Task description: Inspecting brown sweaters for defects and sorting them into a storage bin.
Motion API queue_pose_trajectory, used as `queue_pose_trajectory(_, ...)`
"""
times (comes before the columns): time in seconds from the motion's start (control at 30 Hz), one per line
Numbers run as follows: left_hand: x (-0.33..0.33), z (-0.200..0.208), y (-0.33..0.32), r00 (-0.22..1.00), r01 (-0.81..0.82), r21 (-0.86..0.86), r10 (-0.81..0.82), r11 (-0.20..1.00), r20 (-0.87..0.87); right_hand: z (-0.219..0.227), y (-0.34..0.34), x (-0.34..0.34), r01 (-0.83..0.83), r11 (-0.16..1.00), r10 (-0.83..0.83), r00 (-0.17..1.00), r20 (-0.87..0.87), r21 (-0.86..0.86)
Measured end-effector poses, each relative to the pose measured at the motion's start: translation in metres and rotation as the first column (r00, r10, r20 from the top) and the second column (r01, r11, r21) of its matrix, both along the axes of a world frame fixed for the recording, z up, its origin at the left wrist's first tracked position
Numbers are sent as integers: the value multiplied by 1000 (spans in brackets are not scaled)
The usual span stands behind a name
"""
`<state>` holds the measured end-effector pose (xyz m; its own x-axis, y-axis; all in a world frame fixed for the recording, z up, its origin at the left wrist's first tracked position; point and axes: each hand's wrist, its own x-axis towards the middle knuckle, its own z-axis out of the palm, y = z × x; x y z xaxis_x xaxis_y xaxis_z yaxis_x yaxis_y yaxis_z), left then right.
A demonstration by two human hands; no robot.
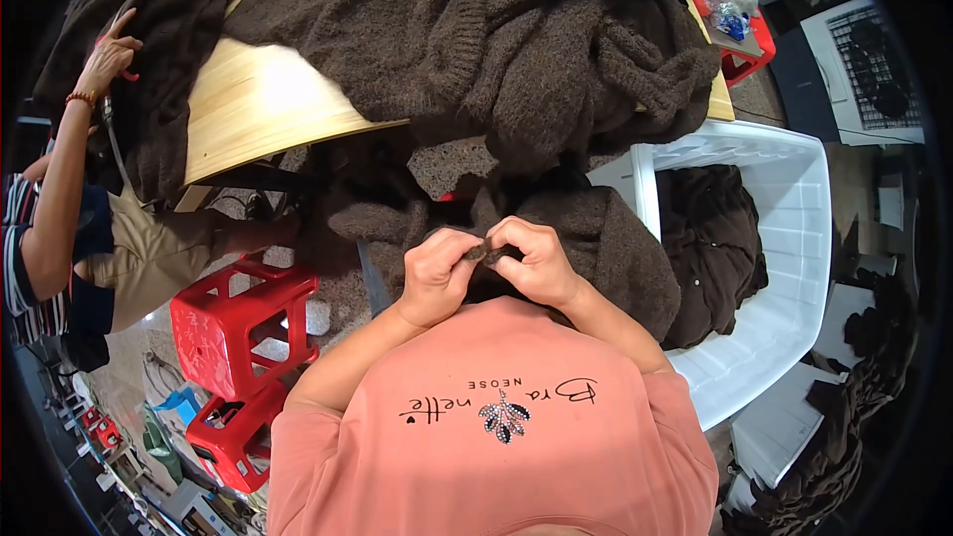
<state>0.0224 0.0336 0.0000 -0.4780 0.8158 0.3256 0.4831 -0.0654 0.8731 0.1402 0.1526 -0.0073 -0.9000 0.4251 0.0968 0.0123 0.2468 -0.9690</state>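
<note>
Close in front of my chest, my left hand (pixel 440 274) and my right hand (pixel 534 259) pinch a small bit of dark brown knitwear between thumbs and fingers. The two hands nearly touch. From them the brown knitted garment (pixel 586 228) spreads over my lap and toward the white tub on the right. Its far folds lie in shadow below the table edge. Whether a small tool or thread is in my fingers is too small to tell.
A wooden table (pixel 268 99) ahead bears a heap of brown knits (pixel 536 30). At right a white tub (pixel 799 228) holds more brown garments (pixel 710 248). Red stools (pixel 238 323) stand at left. Beyond them a co-worker's hand (pixel 104 65) touches dark knitwear on the table.
</note>
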Motion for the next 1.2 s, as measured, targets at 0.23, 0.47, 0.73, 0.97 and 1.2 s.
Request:
queue_pose_trajectory(0.23,-1,2,0,976,13,62,1,998,-218,5,-13,-4,148,987,-146,988,40,-62)
queue_pose_trajectory(0.47,0,1,0,991,7,14,-6,1000,-131,-6,-13,0,131,991,-126,985,116,-39)
queue_pose_trajectory(0.73,0,0,0,1000,-8,-44,7,999,-29,-6,-4,1,-24,999,26,999,47,-40)
queue_pose_trajectory(0.97,5,-11,0,981,-155,-26,150,988,-122,-4,-23,-3,147,956,-171,982,75,254)
queue_pose_trajectory(1.2,1,-12,-1,756,44,-130,52,991,652,-17,-12,2,147,900,-141,989,44,-410)
